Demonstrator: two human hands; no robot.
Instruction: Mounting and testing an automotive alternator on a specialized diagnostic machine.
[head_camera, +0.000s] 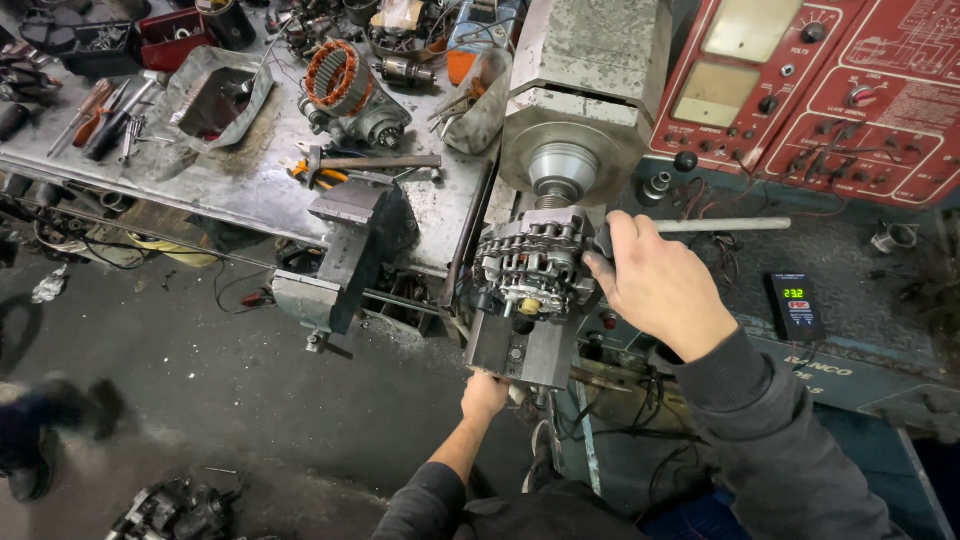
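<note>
Fingers: the left hand (486, 396) has its fingers curled up under the steel block (520, 352), closed against its lower edge; the right hand (655, 285) has its fingers wrapped shut round the black grip of a lever (720, 225).
Bench: at far left, a metal bench (250, 180) carries screwdrivers (100, 118), a red tray (172, 35) and a stator with copper windings (342, 78).
Vise: a grey vise (345, 250) hangs off the bench's front edge, well apart from both hands.
Alternator: the alternator (530, 265) sits clamped on the steel block, directly below the machine's round drive head (562, 165), its shaft axis running up toward that head.
Key relation: the alternator lies between the two hands, above the left fingers and just left of the right fingers, which touch its side; the right hand is the nearer.
Lever axis: the lever's bar runs level, pointing right from the right hand.
Panel: a red test panel (850, 90) with dials stands at upper right; a small black meter (797, 305) with a lit green display rests below it.
</note>
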